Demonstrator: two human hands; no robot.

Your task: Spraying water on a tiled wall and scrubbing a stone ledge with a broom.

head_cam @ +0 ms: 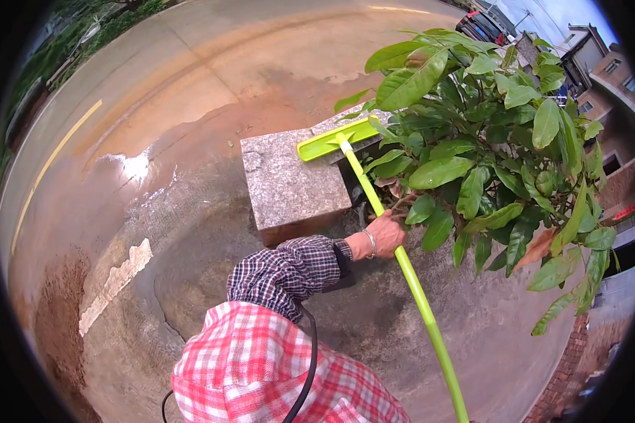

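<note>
My left hand (pixel 383 234), with a bracelet at the wrist and a dark checked sleeve cover, is closed around the lime-green pole (pixel 417 288) of a squeegee or flat wiper. The pole runs from the bottom right up to its wide green head (pixel 338 138). This head lies tilted across the top of a speckled granite block (pixel 296 182) and reaches to the adjoining slab behind. Broad green leaves of a shrub (pixel 455 164) hang close to my hand and the pole. My right hand is out of view.
Wet, stained concrete (pixel 201 222) surrounds the block, with a pale torn strip (pixel 117 280) at left. A road with a yellow line (pixel 53 169) curves behind. A black cable (pixel 311 365) crosses my red checked clothing. Houses and a parked vehicle (pixel 481 26) stand at upper right.
</note>
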